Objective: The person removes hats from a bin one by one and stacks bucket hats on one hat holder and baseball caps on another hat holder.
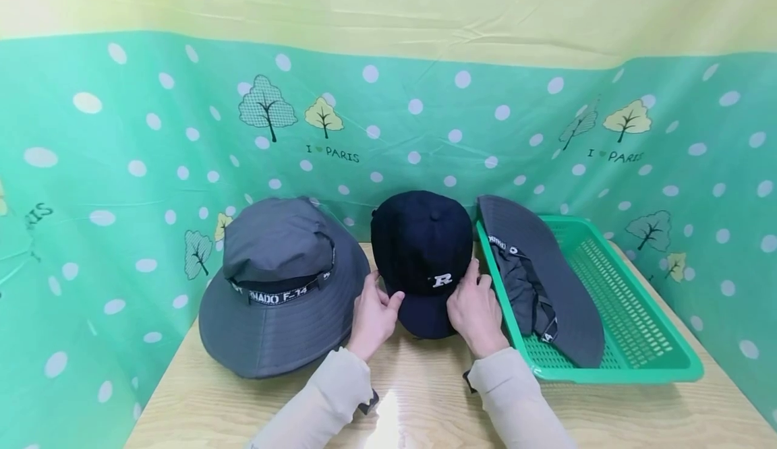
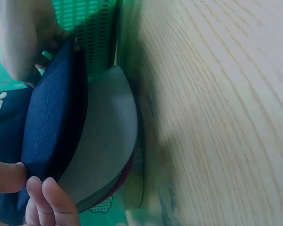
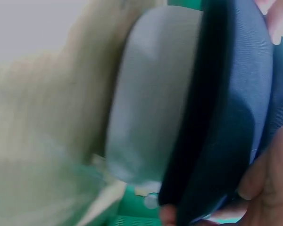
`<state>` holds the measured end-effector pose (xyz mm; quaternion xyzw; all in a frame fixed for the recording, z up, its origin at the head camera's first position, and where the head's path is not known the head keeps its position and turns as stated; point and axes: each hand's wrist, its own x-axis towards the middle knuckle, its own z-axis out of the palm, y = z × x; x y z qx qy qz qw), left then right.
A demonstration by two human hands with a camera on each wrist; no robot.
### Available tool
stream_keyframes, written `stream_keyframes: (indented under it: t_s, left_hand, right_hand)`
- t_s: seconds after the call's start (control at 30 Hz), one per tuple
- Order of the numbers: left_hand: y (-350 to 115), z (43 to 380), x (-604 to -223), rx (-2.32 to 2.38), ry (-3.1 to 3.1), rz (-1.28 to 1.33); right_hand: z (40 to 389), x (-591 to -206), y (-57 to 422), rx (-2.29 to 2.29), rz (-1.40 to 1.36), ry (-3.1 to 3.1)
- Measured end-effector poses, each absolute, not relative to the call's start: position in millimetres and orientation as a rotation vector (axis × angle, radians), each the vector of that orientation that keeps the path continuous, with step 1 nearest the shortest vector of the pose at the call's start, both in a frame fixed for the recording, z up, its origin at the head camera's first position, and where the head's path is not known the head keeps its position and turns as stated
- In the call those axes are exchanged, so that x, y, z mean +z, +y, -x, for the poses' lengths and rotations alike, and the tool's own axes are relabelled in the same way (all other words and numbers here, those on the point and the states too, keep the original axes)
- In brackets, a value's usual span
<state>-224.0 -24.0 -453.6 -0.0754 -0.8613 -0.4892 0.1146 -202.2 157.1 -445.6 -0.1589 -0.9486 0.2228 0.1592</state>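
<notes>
A navy baseball cap with a white letter R faces me at the middle of the table, its brim pointing toward me. My left hand pinches one side of the brim between thumb and fingers. On the other side, my right hand grips the brim edge, its fingertips curling under in the right wrist view. Below the navy brim, the left wrist view shows a light grey cap brim, with a maroon edge of another brim lower down. The crowns of these lower caps are hidden.
Close to my left hand stands a grey wide-brimmed bucket hat with a lettered band. On the right, a green plastic basket holds a similar grey hat lying on its side. A patterned cloth hangs behind the wooden table.
</notes>
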Motion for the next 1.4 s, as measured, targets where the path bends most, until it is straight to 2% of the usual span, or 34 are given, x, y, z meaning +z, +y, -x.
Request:
stream_keyframes:
  t_s: [0.7,1.03,1.4]
  left_hand:
    - [-24.0,222.5,-462.3,-1.337,-2.563,0.229]
    - [-24.4,224.0,-461.7,-1.371,-2.568,0.229]
    - [-30.4,219.2,-454.5,-1.326,-2.570,0.244]
  right_hand:
    - [202.3,-474.2,163.3,0.814,0.490,-2.647]
    - [199.8,-473.5,165.6,0.851,0.464,-2.645]
    - [163.3,-470.1,166.7,1.206,0.351,-2.716]
